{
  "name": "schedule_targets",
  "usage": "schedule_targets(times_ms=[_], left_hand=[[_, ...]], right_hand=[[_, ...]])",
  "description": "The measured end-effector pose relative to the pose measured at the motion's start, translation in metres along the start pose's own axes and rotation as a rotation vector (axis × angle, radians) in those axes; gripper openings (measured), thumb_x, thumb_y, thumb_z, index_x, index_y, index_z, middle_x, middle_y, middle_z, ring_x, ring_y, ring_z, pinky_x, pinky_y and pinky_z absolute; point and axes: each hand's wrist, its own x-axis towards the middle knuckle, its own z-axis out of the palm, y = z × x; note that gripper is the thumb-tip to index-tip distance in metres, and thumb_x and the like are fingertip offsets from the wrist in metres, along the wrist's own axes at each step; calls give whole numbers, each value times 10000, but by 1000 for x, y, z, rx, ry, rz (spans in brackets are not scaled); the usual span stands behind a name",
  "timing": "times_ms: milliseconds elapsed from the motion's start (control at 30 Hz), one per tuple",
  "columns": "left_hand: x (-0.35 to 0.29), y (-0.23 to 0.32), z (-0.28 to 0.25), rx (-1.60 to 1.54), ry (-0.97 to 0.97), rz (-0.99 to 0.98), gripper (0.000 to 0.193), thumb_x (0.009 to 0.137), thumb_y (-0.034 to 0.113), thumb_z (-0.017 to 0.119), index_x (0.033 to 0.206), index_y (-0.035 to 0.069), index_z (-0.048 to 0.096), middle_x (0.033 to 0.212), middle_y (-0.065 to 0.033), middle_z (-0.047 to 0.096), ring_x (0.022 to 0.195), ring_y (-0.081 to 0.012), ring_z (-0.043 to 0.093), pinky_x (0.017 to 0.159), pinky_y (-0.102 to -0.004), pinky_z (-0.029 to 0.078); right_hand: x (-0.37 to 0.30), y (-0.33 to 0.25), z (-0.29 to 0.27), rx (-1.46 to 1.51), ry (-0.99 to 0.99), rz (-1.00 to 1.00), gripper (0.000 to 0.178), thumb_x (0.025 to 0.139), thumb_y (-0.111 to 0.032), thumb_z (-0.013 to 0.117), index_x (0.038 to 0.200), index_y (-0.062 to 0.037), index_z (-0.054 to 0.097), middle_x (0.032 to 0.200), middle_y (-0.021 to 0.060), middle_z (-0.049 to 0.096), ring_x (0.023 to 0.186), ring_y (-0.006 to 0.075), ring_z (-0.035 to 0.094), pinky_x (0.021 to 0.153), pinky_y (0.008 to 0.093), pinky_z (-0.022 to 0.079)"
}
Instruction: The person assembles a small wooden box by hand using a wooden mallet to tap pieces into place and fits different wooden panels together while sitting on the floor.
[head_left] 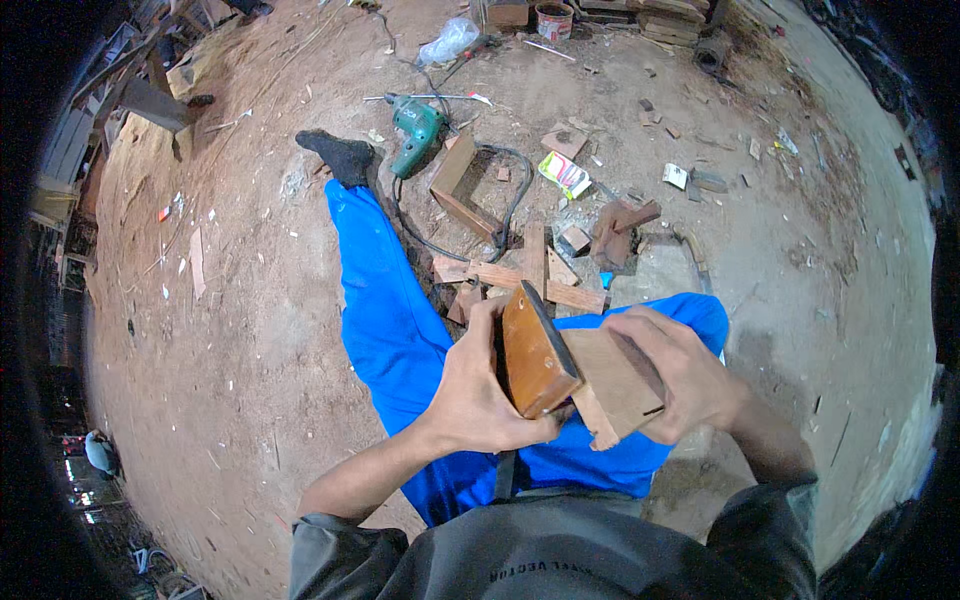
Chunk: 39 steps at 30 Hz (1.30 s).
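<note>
My left hand [478, 385] is wrapped round a varnished orange-brown wooden block [532, 355], which has a dark strip along one edge and small dots on its face. In my right hand [680, 375] is a paler piece of wood [612, 380], with a rough, notched lower end. The two pieces meet or overlap above my lap; whether they are joined, I cannot tell. Blue trousers [390, 300] cover my legs, the left one stretched out and the right one bent.
Ahead on the dirt floor lie a green power drill [415, 135] with its cable, an open wooden frame [468, 195], wood strips [540, 285] and a yellow-green packet [565, 175]. Right of these are a dark wooden piece [615, 235] and a curved-handled tool [692, 248]. A bucket [553, 20] stands farther off.
</note>
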Motion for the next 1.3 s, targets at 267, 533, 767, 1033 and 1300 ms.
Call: schedule_targets(times_ms=[267,533,767,1033,1300], left_hand=[[-2,14,13,624,110,42,1032,547,319,910,1335,-65,366,1154,-250,569,1032,-417,631,884,-434,530],[-1,4,4,720,64,-15,1039,575,312,923,1351,-65,345,1186,-255,537,1057,-419,624,870,-454,532],[8,-6,-15,800,53,-70,999,587,330,934,1343,-12,377,1154,-216,526,1047,-409,613,844,-471,531],[10,-50,-17,932,141,-197,1006,601,341,931,1346,-33,369,1154,-216,524,1034,-420,612,848,-472,536],[35,-58,-6,813,319,-267,937,613,440,903,1237,-83,438,1102,-279,623,1012,-432,661,851,-484,542]], right_hand=[[8,66,30,-146,203,-192,1006,438,-247,862,1346,-31,488,1272,186,564,1170,410,556,1025,473,452],[23,88,48,-330,260,-42,989,548,-144,862,1424,-55,412,1458,193,410,1382,424,381,1135,524,350],[34,146,37,-813,27,490,861,726,-205,774,1486,-32,408,1652,187,147,1527,400,146,1125,705,239],[84,189,-12,-997,-168,774,413,824,-151,620,1220,-48,677,1176,188,709,1125,324,673,987,494,488],[-14,280,22,-509,224,588,257,931,-213,578,1086,-17,639,938,207,702,878,378,688,751,493,531]])
